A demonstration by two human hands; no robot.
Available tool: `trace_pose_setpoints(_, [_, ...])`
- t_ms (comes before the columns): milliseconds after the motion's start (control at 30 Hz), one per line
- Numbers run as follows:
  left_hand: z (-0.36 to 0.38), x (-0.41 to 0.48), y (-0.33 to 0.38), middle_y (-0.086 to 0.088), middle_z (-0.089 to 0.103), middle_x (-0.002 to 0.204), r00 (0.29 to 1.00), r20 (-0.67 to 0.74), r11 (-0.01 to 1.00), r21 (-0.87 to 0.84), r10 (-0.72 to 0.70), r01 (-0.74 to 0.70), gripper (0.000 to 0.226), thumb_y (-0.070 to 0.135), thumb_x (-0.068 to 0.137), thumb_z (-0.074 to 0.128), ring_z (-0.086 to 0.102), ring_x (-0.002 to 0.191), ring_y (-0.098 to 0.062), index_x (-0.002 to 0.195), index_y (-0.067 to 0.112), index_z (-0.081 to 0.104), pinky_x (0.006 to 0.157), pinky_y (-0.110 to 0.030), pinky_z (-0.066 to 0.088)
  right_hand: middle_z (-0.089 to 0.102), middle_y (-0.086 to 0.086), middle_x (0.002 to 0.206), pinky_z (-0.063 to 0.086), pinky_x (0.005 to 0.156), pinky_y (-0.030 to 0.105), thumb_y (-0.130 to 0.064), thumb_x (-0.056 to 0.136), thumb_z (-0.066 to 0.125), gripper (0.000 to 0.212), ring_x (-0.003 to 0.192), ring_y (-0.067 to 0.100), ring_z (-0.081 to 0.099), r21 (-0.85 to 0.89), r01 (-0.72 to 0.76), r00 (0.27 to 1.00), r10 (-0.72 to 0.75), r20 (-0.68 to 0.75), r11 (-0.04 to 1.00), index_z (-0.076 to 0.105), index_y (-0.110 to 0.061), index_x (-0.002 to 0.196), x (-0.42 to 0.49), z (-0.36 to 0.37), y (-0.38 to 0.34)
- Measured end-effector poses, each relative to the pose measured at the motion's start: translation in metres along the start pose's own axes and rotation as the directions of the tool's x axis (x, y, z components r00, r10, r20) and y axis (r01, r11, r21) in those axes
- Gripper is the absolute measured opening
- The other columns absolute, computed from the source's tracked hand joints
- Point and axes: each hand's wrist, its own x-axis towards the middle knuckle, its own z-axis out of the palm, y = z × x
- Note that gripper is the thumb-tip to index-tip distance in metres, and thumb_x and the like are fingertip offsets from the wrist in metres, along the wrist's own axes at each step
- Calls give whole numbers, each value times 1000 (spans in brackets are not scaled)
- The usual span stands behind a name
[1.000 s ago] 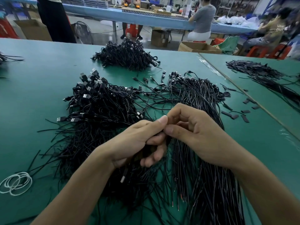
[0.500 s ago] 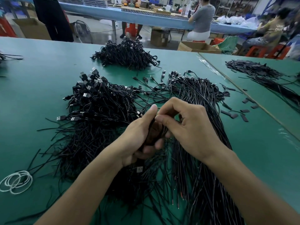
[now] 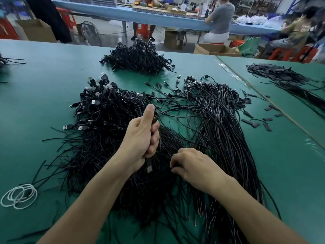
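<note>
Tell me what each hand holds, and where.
Left hand grips a black USB cable mid-length, plug hanging below the fist. Right hand rests curled on the wire pile; any hold cannot be told.

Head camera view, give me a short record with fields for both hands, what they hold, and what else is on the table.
left hand: grips a cable bundle, thumb up
below the fist: a USB plug hangs out
right hand: on the loose cable strands, fingers curled into them; whether they pinch one cannot be told
table: green, with a far heap of cables and white loops near the left edge
</note>
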Motion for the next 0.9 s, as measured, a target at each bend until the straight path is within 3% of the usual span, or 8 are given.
trace_pose_setpoints(133, [-1,0,1,6,35,43,998,9,998,33,58,-58,58,58,97,40,27,31,-6,51,25,53,30,-16,22,63,-12,103,50,84,32,-42,96,60,17,101,12,58,38,5,1000,-5,-6,999,71,-31,103,-4,-9,2])
trace_pose_setpoints(300, [1,2,1,11,34,44,999,-34,992,118,35,-31,63,58,100,38,24,34,-4,50,24,57,32,-17,19,66,-14,103,53,86,35,-44,97,58,20,98,10,61,86,9,1000,-8,-10,996,70,-33,108,-6,-17,0])
trace_pose_setpoints(433, [1,2,0,10,31,45,997,-69,992,122,39,-31,66,61,99,35,21,36,-6,45,25,50,33,-18,16,70,-8,103,55,88,35,-32,94,66,22,93,11,65,128,-13,999,9,32,992,69,-28,116,-4,-11,-2])
trace_pose_setpoints(533, [2,2,0,9,29,45,997,-69,994,106,26,-19,67,66,99,26,18,36,-8,46,25,41,34,-17,14,69,-8,100,56,88,35,-29,95,65,13,91,9,64,108,-16,1000,14,19,994,73,-25,105,-5,-11,-1])
trace_pose_setpoints(667, [1,2,1,8,29,44,999,-40,993,120,11,-6,65,54,104,28,18,34,-8,47,24,39,34,-15,15,64,-16,93,56,87,26,-31,96,63,7,86,-2,61,169,-52,996,63,-65,984,70,-29,95,-11,-36,8])
trace_pose_setpoints(767, [2,0,2,9,31,41,1000,-10,992,128,13,-11,62,40,104,33,19,32,-8,45,24,43,34,-13,16,66,-17,82,50,73,7,-27,93,66,12,76,-9,61,313,-54,968,127,-218,948,65,-34,84,-15,-63,11])
trace_pose_setpoints(900, [7,-2,4,6,37,39,999,48,994,105,-10,5,51,38,94,39,20,32,-9,46,22,51,36,-14,16,66,-15,67,44,56,8,-20,91,70,10,58,-6,57,563,144,819,221,-529,813,69,-27,83,-18,-84,-8])
